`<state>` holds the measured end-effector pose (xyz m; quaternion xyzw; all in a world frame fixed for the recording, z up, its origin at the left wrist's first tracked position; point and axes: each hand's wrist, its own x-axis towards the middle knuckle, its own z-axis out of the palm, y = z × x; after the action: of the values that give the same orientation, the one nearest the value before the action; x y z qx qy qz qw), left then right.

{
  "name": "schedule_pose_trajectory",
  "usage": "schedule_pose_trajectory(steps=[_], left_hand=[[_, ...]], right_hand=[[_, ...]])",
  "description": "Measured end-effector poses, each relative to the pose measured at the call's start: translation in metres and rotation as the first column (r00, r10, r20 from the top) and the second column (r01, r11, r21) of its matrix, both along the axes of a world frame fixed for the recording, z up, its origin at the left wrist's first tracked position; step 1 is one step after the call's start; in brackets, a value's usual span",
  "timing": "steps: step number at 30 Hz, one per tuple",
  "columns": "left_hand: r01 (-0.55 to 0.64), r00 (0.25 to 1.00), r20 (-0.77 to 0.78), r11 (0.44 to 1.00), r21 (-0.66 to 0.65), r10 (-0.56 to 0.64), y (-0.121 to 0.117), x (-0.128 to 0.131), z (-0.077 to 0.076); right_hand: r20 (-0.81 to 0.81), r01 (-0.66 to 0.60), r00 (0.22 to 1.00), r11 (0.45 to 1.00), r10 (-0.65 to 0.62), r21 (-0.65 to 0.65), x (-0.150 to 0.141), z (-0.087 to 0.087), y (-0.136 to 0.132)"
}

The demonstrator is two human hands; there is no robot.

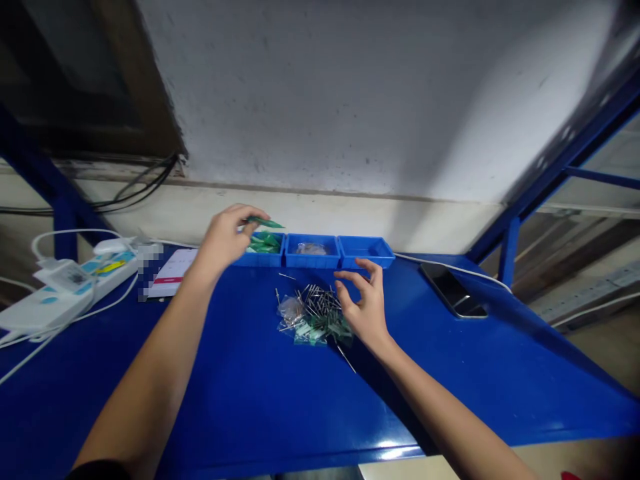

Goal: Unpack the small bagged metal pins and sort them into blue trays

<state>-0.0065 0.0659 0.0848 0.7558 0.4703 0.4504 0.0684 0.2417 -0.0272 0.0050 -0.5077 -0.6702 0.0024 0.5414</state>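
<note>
Pinched in the fingers of my left hand [227, 239] is a small green packet [267, 222], held just above the left blue bin [260, 261], where more green packets lie. My right hand [364, 300] hovers at the right side of a mixed pile, fingers curved and apart, with nothing visible between them. That pile holds thin metal pins [320, 300], a clear packet of small pieces [291, 311] and green-and-white packets [315, 331]. In the middle blue bin [313, 261] sit clear packets [310, 249]. The right blue bin [367, 250] shows only its bare inside.
A black phone [453, 290] lies at the right on the blue table [240, 400]. To the left are a white power strip [75, 290] with plugs and cables, and a white-and-red box [173, 273]. A wall rises behind the bins, with blue frame posts on either side.
</note>
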Motion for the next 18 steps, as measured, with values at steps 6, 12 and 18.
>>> schedule_pose_trajectory(steps=[6,12,18], left_hand=[[-0.189,0.98,-0.079,0.979,-0.081,0.182,0.027,-0.057,-0.017],[-0.142,0.951,-0.3,0.968,-0.207,0.075,0.044,-0.052,-0.04],[-0.206,0.879,-0.477,0.908,-0.365,0.008,0.058,-0.048,-0.066]], right_hand=[[0.036,-0.025,0.999,0.998,0.027,-0.06,-0.005,-0.005,-0.003],[0.049,-0.054,0.997,0.987,0.062,-0.148,-0.003,-0.013,0.004],[0.182,-0.105,0.966,0.923,0.183,-0.37,0.002,-0.017,0.012]])
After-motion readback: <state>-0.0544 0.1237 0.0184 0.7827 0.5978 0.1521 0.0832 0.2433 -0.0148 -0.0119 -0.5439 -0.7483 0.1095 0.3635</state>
